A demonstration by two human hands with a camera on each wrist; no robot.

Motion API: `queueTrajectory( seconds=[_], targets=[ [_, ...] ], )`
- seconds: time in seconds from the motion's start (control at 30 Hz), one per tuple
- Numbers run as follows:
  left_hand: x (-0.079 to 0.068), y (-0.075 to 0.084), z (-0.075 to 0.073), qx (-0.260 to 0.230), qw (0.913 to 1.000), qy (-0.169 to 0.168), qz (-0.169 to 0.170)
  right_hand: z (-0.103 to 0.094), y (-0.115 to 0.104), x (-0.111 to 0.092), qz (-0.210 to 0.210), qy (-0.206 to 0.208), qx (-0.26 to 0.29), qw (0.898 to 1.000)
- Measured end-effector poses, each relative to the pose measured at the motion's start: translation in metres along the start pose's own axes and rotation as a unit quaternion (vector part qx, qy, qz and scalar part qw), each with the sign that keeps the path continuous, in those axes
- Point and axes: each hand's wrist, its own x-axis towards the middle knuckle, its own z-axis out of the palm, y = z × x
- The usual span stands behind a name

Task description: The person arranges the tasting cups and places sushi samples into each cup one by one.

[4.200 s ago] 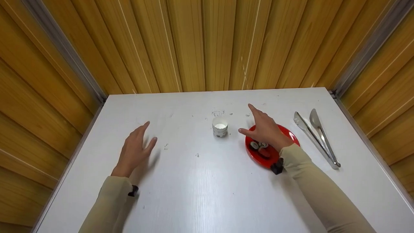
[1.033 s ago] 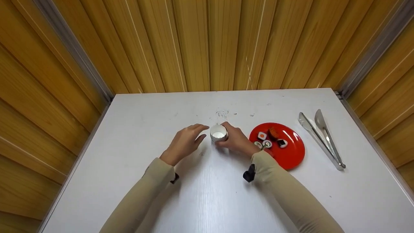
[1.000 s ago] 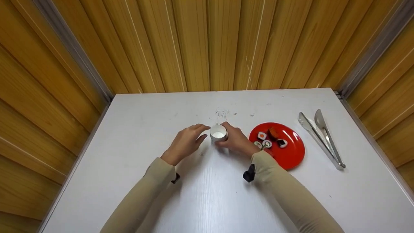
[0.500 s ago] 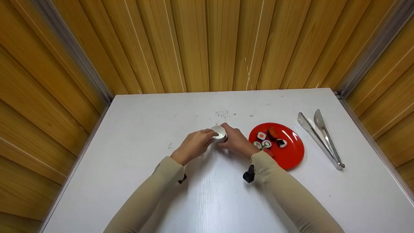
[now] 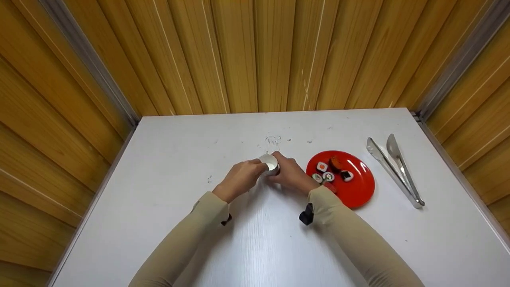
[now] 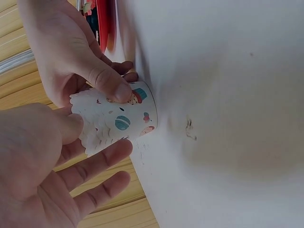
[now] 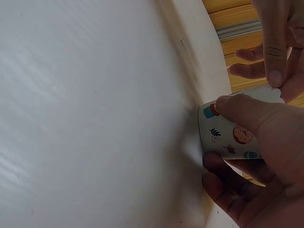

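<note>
A stack of paper baking cups [image 5: 271, 163] stands upright on the white table, with dessert prints and several nested scalloped rims [image 6: 92, 126]. My right hand [image 5: 293, 173] grips its side low down, thumb on one face and fingers curled round the other [image 7: 280, 156]. From the left, my left hand [image 5: 242, 177] pinches the rim between thumb and index finger, the thumb outside. Its other fingers are spread loosely beside the stack [image 6: 118, 124]. The index fingertip is partly hidden inside the rim.
Right of the hands lies a red plate [image 5: 360, 187] bearing several toy sushi pieces [image 5: 322, 167]. Metal tongs [image 5: 392, 171] lie farther right. Wood-patterned panels [image 5: 255, 56] close in the table [image 5: 255, 247] at the back and both sides.
My hands came in from apart; the right took hold of the baking cups. Over the last second my left hand moved right and closed on the rim, while the right stayed still.
</note>
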Motion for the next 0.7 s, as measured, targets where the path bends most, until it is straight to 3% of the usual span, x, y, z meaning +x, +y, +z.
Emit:
queueTrajectory(
  seconds=[0.4,0.7],
  targets=[
    [-0.0006,-0.0018,0.0020,0.004,0.9998,0.012,0.012,0.0001,0.0006,0.0001,0.001,-0.003,0.000,1.000],
    [0.0000,-0.0001,-0.0009,0.018,0.9998,-0.006,0.007,0.0005,0.0002,-0.0002,0.008,-0.004,0.005,1.000]
  ],
)
